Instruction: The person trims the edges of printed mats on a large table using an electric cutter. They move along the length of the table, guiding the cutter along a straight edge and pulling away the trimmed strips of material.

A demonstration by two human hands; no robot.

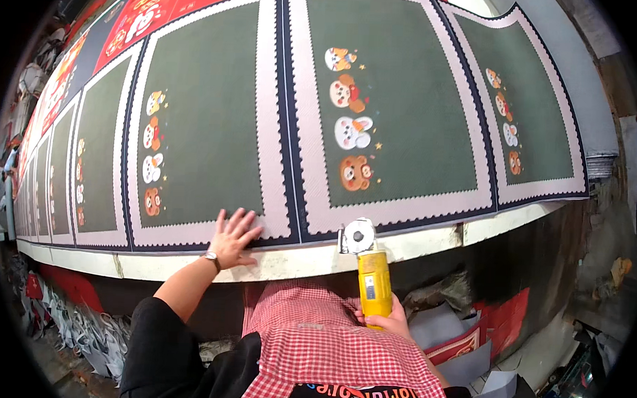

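Two hands (235,239) (393,319); right, partly hidden, grips yellow cutter (374,282).

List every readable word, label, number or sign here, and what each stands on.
Black shirt: multicoloured lettering, partly covered by the checked apron; wording not copied.
Yellow cutter: label too small to read.
Red printed material, upper left: markings too blurred to read.

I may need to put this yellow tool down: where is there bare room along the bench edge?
The pale ledge is bare left of the left hand, between it and the yellow tool, and right of the tool. The printed sheet beyond offers wide flat room. Crowded: below the ledge at right, among scraps.
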